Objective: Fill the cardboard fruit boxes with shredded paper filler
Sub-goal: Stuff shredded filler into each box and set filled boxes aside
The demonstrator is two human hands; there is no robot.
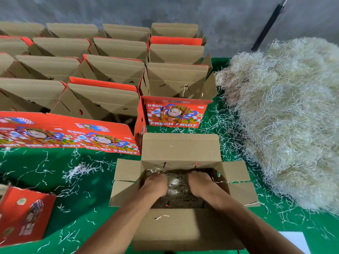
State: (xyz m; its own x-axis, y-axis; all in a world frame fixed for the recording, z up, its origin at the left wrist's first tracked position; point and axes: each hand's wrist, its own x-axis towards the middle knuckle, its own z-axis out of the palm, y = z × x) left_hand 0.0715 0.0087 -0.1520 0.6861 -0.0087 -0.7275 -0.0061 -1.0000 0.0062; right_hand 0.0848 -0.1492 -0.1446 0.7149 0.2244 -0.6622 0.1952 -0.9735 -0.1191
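Open box: plain brown corrugated cardboard, matt inside. Neighbouring boxes: same cardboard, outer faces printed red with slight sheen. Filler in box: thin shredded paper strips, pale, tangled. Bulk pile: same shredded paper, rough, fluffy. Bench cover: green, matt, cloth-like. Wall: grey, mottled, matt.

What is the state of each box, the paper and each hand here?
Near box: open, flaps spread, filler inside.
Left hand: inside it, pressing filler.
Right hand: the same.
Rear boxes: open, upright, filler not seen.
Shredded paper pile: heaped at right.
Green table: strewn with shreds.
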